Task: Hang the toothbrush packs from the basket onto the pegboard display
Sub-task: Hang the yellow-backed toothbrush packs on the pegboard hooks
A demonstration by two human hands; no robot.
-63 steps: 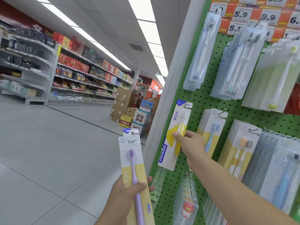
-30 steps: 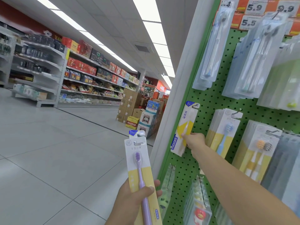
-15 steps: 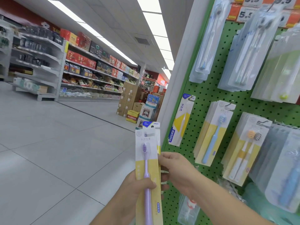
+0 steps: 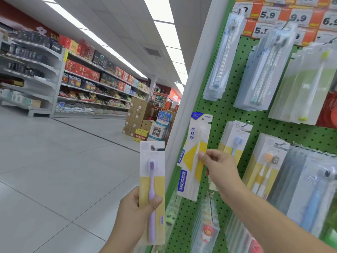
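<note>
Right hand (image 4: 218,166) pinches white pack (image 4: 194,157); pegboard (image 4: 217,110) behind.

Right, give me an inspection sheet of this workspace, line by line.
Surface: green pegboard, hooks loaded with hanging packs.
Job's things: purple toothbrush pack held upright off the board; white and yellow pack held against the board's left edge. Basket not in view.
Clutter: blue toothbrush packs and orange-headed packs hanging beside it.
Grippers: left hand grips the purple pack; right hand pinches the white and yellow pack.
Cables: nothing seen.
Surroundings: price tags above, stocked shelves and cartons down the aisle.
</note>
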